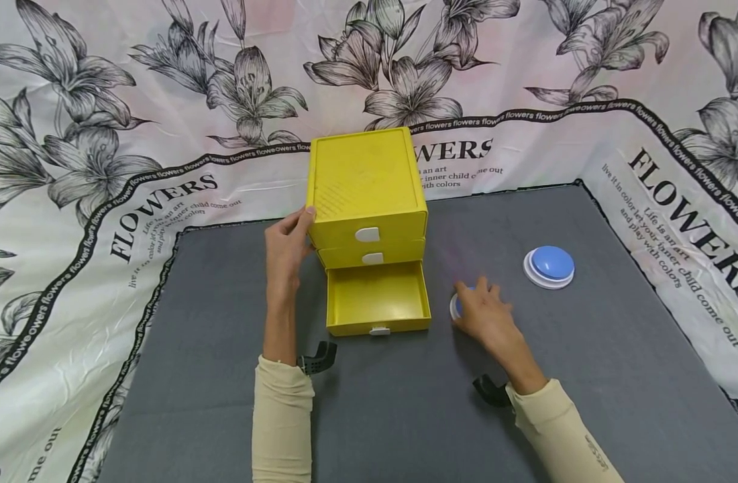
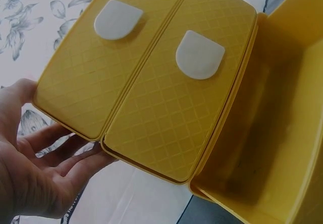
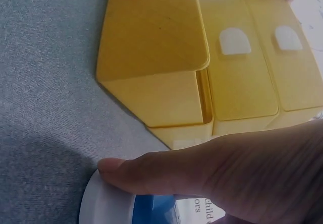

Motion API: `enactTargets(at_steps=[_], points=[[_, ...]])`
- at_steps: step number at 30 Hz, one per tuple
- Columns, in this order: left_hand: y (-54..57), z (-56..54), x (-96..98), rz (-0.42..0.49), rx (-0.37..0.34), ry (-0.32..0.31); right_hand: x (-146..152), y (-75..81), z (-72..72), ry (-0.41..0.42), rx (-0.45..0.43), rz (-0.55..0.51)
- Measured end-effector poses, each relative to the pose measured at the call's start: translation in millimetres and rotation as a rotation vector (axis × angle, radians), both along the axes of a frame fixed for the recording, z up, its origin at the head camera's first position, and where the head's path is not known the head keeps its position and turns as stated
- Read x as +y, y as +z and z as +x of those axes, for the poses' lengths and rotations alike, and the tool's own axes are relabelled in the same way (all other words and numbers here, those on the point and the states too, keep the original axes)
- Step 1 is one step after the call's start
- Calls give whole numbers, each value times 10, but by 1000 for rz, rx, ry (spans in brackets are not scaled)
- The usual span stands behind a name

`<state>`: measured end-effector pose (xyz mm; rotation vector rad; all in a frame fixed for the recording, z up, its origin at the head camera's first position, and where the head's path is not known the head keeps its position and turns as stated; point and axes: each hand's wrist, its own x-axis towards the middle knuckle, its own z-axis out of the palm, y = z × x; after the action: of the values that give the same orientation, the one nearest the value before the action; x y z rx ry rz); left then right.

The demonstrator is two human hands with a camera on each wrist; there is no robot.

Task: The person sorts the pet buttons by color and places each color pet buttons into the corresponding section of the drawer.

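A yellow drawer unit [image 1: 365, 176] with white pull tabs stands on the grey cloth. Its bottom drawer [image 1: 378, 295] is pulled out, while the two upper drawers are closed. My left hand [image 1: 286, 251] holds the unit's upper left corner. In the left wrist view the thumb is at the top edge and the fingers [image 2: 75, 156] lie against the side. To the right of the pulled-out drawer, my right hand [image 1: 488, 315] grips a round white push button [image 1: 455, 307] with a blue top. Its thumb [image 3: 151, 173] rests on the white rim; its other fingers are hidden in the right wrist view.
Another blue-topped push button [image 1: 553, 263] sits farther right on the grey cloth [image 1: 405, 409]. White fabric with a flower print [image 1: 556, 147] hangs behind the cloth and along both sides.
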<state>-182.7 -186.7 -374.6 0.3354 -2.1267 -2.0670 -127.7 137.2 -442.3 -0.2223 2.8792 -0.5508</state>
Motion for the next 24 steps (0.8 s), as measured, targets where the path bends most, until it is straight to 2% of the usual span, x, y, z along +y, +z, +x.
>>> enactTargets(at_steps=[8, 13, 18, 24], points=[[8, 1, 15, 7, 3, -9, 5, 52, -4, -9, 3, 1], [8, 7, 18, 14, 4, -3, -22, 143, 14, -38, 109, -5], [-5, 1, 18, 7, 1, -4, -119, 326, 57, -59, 208, 1], [-14, -3, 17, 10, 8, 1, -435, 454, 77, -1, 276, -32]])
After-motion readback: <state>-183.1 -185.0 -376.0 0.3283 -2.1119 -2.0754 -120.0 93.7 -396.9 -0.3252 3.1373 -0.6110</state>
